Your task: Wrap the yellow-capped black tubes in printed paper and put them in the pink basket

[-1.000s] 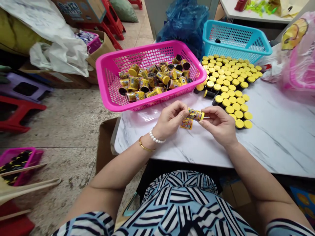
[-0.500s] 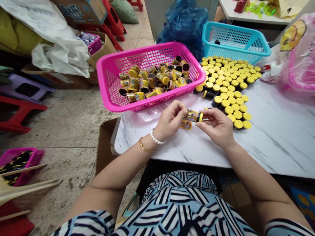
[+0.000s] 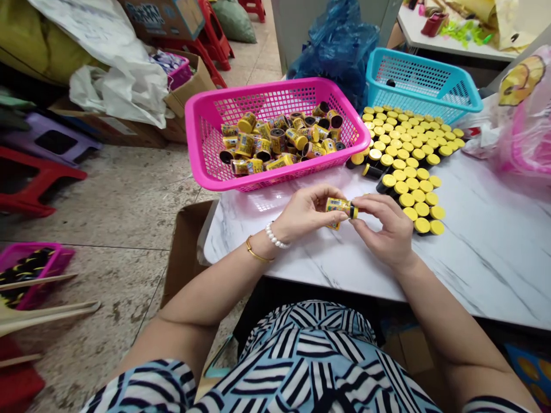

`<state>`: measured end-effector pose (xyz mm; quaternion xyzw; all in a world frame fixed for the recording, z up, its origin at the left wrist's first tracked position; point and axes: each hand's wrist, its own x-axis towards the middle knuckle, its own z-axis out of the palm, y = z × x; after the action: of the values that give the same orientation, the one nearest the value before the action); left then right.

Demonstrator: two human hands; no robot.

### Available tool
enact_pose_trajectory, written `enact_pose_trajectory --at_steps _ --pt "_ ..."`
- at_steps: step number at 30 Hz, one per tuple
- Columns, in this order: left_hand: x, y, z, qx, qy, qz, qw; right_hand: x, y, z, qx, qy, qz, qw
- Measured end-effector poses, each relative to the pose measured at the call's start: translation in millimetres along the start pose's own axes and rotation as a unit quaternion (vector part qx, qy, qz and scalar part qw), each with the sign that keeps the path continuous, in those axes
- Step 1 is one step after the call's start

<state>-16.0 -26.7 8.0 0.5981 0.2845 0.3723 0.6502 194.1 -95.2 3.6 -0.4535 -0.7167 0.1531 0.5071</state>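
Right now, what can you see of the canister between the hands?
The small canister looks like plastic: yellow cap, a strip of black body beside it, then a glossy, mostly yellow printed label. It looks closed, held sideways above the white table. The left hand grips the labelled part, partly hiding it; the right hand has its fingertips around the cap.

A short-sleeved top (image 3: 310,355) fills six o'clock, patterned in slanting blocks of black, white and pale-blue stripes, matching sleeves (image 3: 150,381) at seven and four. White round beads (image 3: 276,238) circle the left wrist (image 3: 266,245); a slim gold bangle (image 3: 257,256) sits toward their eight o'clock.
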Motion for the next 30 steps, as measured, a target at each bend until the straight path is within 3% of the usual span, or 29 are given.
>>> enact_pose_trajectory --at_steps 3,5,7,11,15,16,18,19,21,23,24,27,30 --pt "0.8 -2.0 0.1 -0.051 -0.021 0.003 0.998 0.9 2.4 -0.4 -0.063 0.018 -0.088 0.994" --pt "1.5 -4.7 0.0 -0.064 -0.032 0.018 0.997 1.2 3.7 0.5 -0.072 0.031 -0.112 0.991" --pt "2.3 -6.7 0.1 -0.061 -0.034 0.055 0.996 0.8 4.8 1.5 -0.063 0.038 -0.100 0.992" --pt "3.1 -5.7 0.8 -0.018 -0.032 0.132 0.991 -0.9 7.3 1.6 -0.006 0.025 -0.012 1.000" --pt "-1.0 -4.2 1.9 0.001 -0.012 0.105 0.994 -3.1 7.2 2.7 -0.038 0.053 -0.027 0.997" --pt "-2.5 -4.4 1.8 0.017 -0.005 0.106 0.994 -3.6 6.8 4.5 -0.031 0.061 -0.005 0.998" --pt "-4.9 -4.8 1.0 0.071 0.011 0.120 0.990 -3.6 6.5 9.9 0.059 0.043 0.107 0.992" --pt "-5.4 -4.8 0.5 0.099 0.018 0.125 0.987 -3.1 6.8 12.9 0.132 0.018 0.181 0.974" --pt "-4.6 -4.5 -0.1 0.119 0.014 0.103 0.988 -1.1 8.4 16.9 0.274 -0.044 0.306 0.911" --pt "-1.8 -4.3 0.5 0.074 0.008 0.050 0.996 1.6 10.8 16.7 0.344 -0.082 0.359 0.864" --pt "0.0 -4.5 1.2 0.042 0.013 0.024 0.999 2.8 12.2 14.9 0.350 -0.090 0.358 0.861" --pt "4.5 -7.0 3.5 -0.023 0.044 -0.025 0.998 4.9 17.1 6.7 0.285 -0.080 0.282 0.913" --pt "4.6 -11.2 5.4 -0.047 0.022 -0.072 0.996 3.7 18.7 1.0 0.209 -0.047 0.197 0.957"
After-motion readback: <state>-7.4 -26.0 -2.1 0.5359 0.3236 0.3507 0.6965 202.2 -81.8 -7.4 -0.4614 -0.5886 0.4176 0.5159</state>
